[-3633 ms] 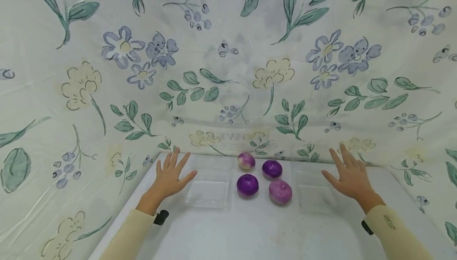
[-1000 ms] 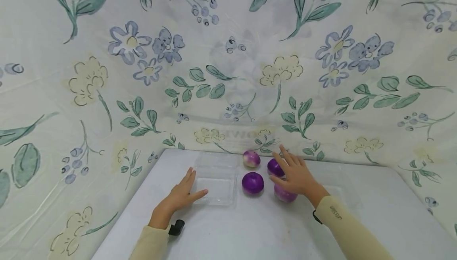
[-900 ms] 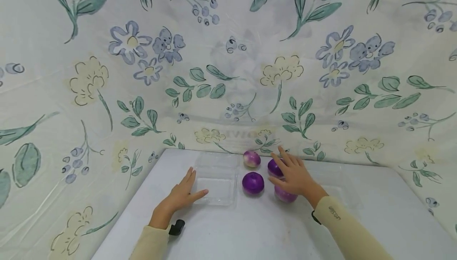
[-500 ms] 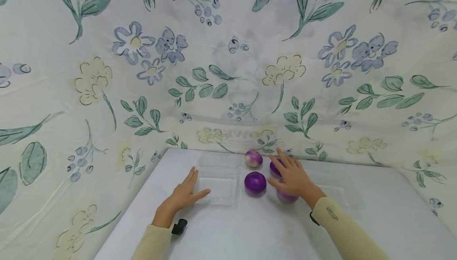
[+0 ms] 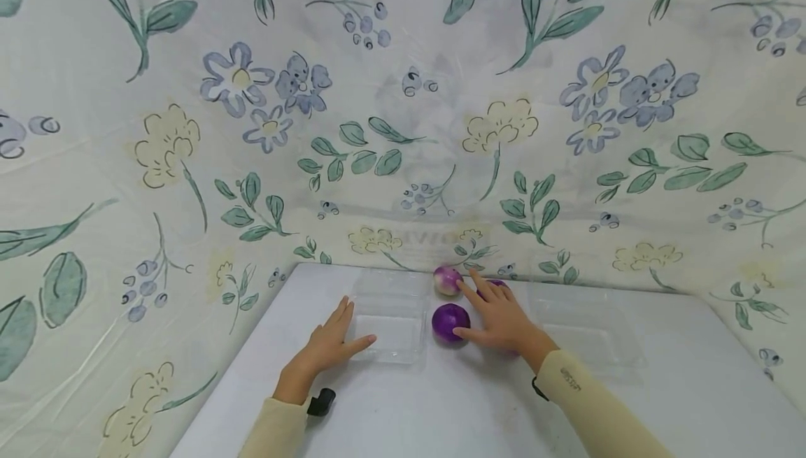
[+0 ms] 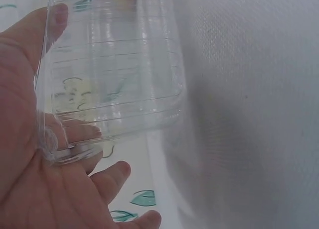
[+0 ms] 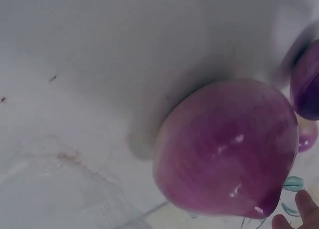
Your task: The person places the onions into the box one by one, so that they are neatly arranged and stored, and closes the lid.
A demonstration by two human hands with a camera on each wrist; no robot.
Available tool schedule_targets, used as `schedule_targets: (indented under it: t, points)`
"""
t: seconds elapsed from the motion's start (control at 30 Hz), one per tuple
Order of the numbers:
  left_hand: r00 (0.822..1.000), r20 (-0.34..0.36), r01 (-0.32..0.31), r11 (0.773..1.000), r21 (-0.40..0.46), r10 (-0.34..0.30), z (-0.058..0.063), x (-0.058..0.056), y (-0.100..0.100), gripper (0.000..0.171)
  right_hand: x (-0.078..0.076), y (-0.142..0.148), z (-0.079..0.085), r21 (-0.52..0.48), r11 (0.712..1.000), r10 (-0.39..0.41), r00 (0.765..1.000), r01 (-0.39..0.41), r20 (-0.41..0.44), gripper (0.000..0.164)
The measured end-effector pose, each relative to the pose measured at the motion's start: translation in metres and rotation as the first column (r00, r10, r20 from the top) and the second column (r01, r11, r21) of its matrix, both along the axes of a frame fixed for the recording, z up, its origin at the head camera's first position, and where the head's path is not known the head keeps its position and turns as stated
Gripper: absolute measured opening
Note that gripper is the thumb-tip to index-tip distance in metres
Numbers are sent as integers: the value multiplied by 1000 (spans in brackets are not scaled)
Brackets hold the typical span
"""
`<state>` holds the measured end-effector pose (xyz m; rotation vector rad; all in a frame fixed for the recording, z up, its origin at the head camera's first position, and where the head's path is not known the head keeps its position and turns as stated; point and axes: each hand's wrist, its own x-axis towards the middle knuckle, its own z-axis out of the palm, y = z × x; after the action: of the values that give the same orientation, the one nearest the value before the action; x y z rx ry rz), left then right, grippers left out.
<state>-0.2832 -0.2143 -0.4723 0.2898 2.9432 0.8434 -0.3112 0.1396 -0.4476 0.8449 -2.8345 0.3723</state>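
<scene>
My left hand (image 5: 324, 346) is held beside a clear plastic box (image 5: 412, 356), fingers extended and thumb apart. In the left wrist view, part of that hand shows through the box wall. My right hand (image 5: 504, 318) reaches over a group of onions with its fingers spread. Its thumb overlaps a dark purple onion (image 5: 448, 319), and its forefinger is close to a pink-and-white onion (image 5: 446, 280). Behind the fingers, a second dark purple onion (image 5: 502, 283) is partly covered. A pinkish-purple onion (image 7: 227, 149) lies under the palm, mostly hidden in the head view.
Another clear plastic box (image 5: 632, 342) sits right of the onions on the white table (image 5: 403, 416). A floral sheet (image 5: 403, 164) hangs behind and around the tabletop.
From beside the right box, my right hand has come left over the onions, lately shifting toward the front dark purple one. My left hand has moved lower beside the left box.
</scene>
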Motion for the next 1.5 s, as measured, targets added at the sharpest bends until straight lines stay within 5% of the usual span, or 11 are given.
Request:
schedule_targets:
  t: [0.5,0.8,1.27,1.5]
  points:
    - [1000,14,-18,1000,9,18,0,0,0,101,0,-29,-12,-100,991,-66,978,87,198,101]
    - [999,33,-22,999,34,21,-2,0,0,101,-5,-37,-19,-254,964,-14,969,79,247,104]
    - [1000,10,-19,999,27,19,-1,2,1,98,-10,-50,-35,-383,908,-34,939,172,343,97]
    - [1000,8,-28,999,22,28,-1,1,2,98,-11,-55,-38,-377,904,-49,926,200,373,85]
